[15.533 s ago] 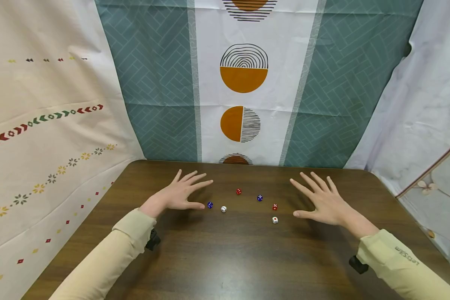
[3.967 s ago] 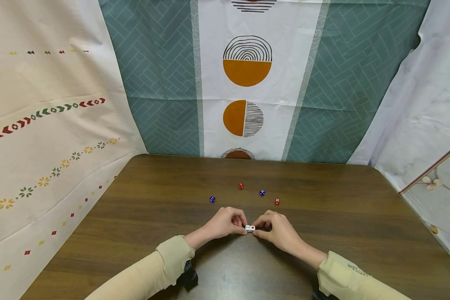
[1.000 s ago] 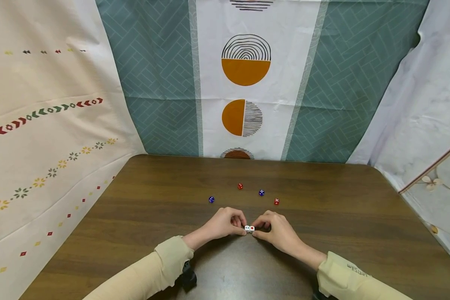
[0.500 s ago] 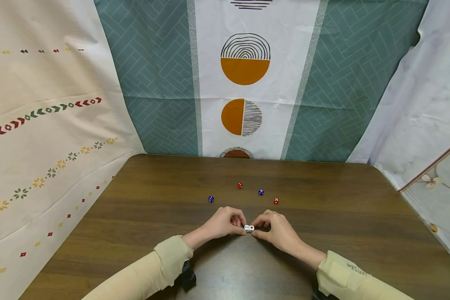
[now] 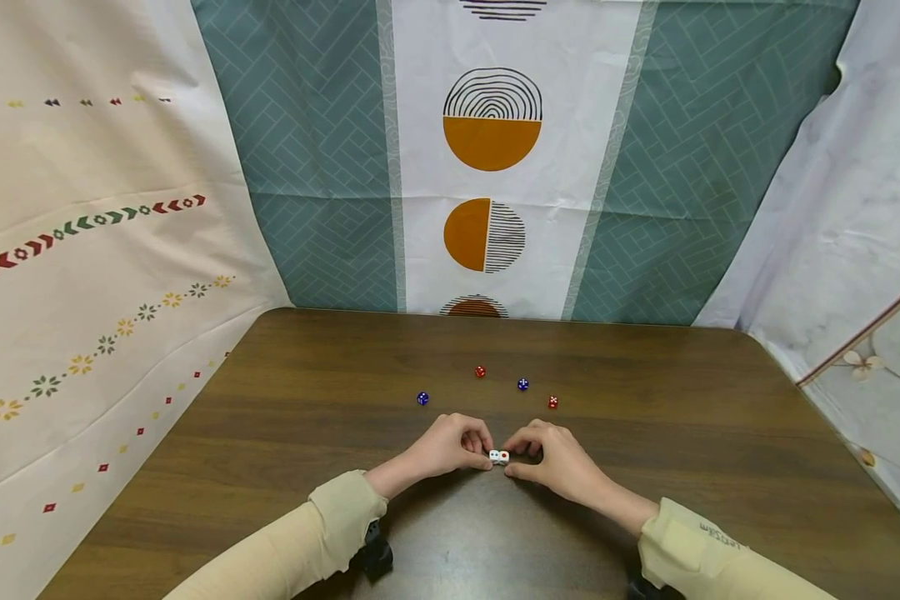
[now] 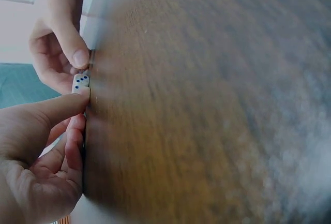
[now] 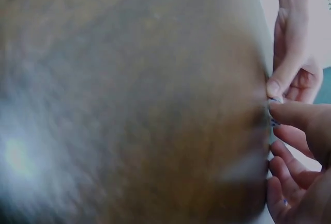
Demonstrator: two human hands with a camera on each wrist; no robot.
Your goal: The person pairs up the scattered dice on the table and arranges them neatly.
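Observation:
Two white dice sit side by side on the brown table [image 5: 330, 392], in front of the person. The left one [image 5: 494, 456] is pinched between thumb and fingers of the left hand [image 5: 444, 443]. From the other side, the right hand [image 5: 562, 460] has its thumb and index finger at the right die [image 5: 504, 457], which shows a red pip on top. In the left wrist view, dark blue pips show on a white die face [image 6: 80, 81] between the two thumbs. The right wrist view has the right thumb covering most of the dice.
Beyond the hands lie a blue die [image 5: 423, 398], a red die [image 5: 480, 372], a second blue die [image 5: 522, 384] and a second red die [image 5: 552, 402], all apart. A patterned curtain [image 5: 487, 142] hangs behind the table's far edge.
At first both hands were spread open and the white dice lay apart. By 4.0 s ago the dice were together between the hands. Since then only the right sleeve has shifted slightly.

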